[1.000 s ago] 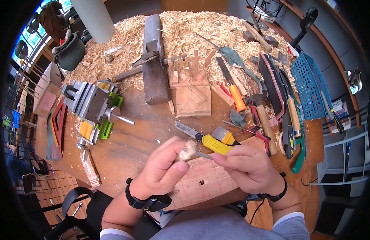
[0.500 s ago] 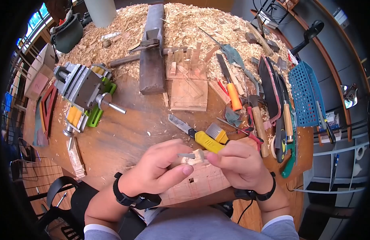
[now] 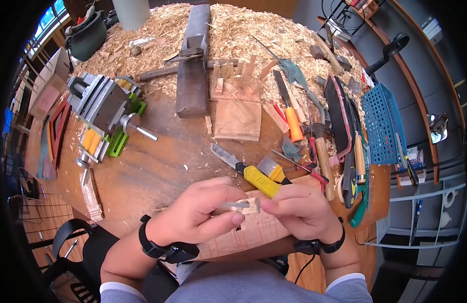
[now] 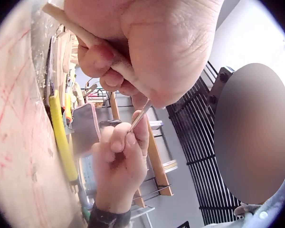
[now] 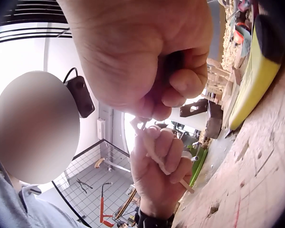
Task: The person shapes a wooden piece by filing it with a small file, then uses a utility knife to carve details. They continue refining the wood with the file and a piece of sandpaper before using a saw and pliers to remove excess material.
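My left hand (image 3: 203,209) grips a slim, carved piece of wood (image 4: 88,38), its pale end (image 3: 253,205) poking out past the thumb and forefinger. In the left wrist view the stick runs across under the fingers. My right hand (image 3: 301,209) is close beside that end, pinching a thin metal blade (image 4: 139,118) between thumb and forefinger. The blade reaches toward the wood's end. From the head, a narrow grey strip (image 3: 236,205) shows along the wood near the left fingers. Most of the blade's rear part is hidden in the right hand.
Beneath the hands is a board with red lines (image 3: 243,233). Just beyond lie a yellow utility knife (image 3: 261,181) and a brush (image 3: 270,169). A vise (image 3: 102,108) stands left, a wooden plane (image 3: 193,86) behind, several tools and a blue basket (image 3: 384,123) right.
Both hands came lower and slightly left in the head view, then stayed nearly still. The wood turned in the left hand, its pale end now pointing right, and the grey strip shifted along it.
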A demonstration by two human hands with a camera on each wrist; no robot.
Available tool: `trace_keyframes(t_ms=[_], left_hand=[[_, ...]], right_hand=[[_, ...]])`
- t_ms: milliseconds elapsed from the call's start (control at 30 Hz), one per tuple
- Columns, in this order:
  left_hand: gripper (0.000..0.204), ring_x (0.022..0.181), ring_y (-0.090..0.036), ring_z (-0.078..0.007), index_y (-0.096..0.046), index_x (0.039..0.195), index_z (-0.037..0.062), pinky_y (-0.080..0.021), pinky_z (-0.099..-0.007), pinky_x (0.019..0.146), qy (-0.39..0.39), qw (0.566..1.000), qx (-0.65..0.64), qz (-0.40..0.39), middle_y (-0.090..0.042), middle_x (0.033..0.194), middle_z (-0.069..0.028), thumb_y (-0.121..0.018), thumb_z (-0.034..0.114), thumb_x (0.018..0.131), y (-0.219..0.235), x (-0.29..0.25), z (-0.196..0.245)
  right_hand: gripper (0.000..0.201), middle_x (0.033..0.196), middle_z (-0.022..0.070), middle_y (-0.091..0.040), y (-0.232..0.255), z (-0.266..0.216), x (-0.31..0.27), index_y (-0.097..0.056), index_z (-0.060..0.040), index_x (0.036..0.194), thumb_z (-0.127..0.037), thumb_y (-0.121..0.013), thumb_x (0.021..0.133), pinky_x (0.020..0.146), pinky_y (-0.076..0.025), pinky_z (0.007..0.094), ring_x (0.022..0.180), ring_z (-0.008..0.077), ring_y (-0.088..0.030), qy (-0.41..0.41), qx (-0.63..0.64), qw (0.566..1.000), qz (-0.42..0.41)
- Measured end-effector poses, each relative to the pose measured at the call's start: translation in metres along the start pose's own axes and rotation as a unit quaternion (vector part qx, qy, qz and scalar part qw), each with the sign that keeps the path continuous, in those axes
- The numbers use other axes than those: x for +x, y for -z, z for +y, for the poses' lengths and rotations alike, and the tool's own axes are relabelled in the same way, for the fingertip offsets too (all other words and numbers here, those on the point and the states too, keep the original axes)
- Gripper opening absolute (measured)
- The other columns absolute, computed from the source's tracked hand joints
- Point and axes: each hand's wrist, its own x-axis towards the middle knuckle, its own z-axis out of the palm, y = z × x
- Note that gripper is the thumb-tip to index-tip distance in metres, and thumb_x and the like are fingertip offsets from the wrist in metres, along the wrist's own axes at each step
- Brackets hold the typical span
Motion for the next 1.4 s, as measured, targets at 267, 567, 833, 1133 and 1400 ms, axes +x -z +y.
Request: trace_keyframes(t_ms=[267,567,833,1133,1400], left_hand=[[0.021,0.071,-0.058,-0.0272,-0.065,0.108,-0.0016,-0.046,-0.0358,0.065,-0.002,1.0,-0.004,0.004,-0.059,0.082,-0.0131,-0.069,0.01,0.09,0.002,0.001,0.0],[0.021,0.073,-0.059,-0.0248,-0.065,0.107,-0.0015,-0.045,-0.0338,0.064,0.019,0.999,-0.032,-0.012,-0.061,0.083,-0.0127,-0.069,0.009,0.09,-0.003,0.001,0.002],[0.019,0.071,-0.058,-0.0241,-0.065,0.106,-0.0015,-0.045,-0.0345,0.064,0.011,1.0,-0.003,0.015,-0.06,0.082,-0.0114,-0.067,0.01,0.09,0.001,0.001,0.0],[0.031,0.066,-0.049,-0.0163,-0.062,0.098,0.0015,-0.038,-0.0299,0.06,0.048,0.996,-0.054,0.052,-0.053,0.078,-0.0057,-0.06,0.032,0.097,-0.012,0.001,0.001],[0.035,0.059,-0.045,-0.0126,-0.048,0.123,0.0078,-0.036,-0.0241,0.049,0.158,0.839,-0.511,0.101,-0.052,0.084,-0.0057,-0.051,0.037,0.103,-0.011,-0.005,-0.009]], right_hand=[[0.043,0.1,0.0144,-0.072,0.005,-0.002,-0.001,-0.071,-0.0022,0.115,0.015,-0.06,0.077,0.079,-0.055,0.035,0.091,0.0291,-0.071,0.004,-0.014,1.0,-0.002],[0.042,0.101,0.0129,-0.072,0.0,-0.003,0.005,-0.071,-0.0028,0.115,0.013,-0.061,0.077,0.077,-0.056,0.0354,0.091,0.0291,-0.07,0.029,-0.01,1.0,0.001],[0.045,0.101,0.0112,-0.071,0.005,0.0,0.001,-0.071,-0.0041,0.117,0.011,-0.062,0.076,0.076,-0.054,0.0366,0.088,0.0274,-0.068,0.014,-0.059,0.998,0.009],[0.046,0.095,0.0087,-0.068,-0.007,-0.001,0.003,-0.071,-0.0056,0.119,0.008,-0.065,0.076,0.071,-0.053,0.0371,0.08,0.0265,-0.065,0.056,-0.114,0.99,0.06],[0.046,0.086,0.012,-0.061,-0.01,0.004,0.003,-0.067,-0.002,0.124,0.011,-0.061,0.08,0.066,-0.05,0.0367,0.072,0.0285,-0.06,0.03,-0.094,0.985,0.144]])
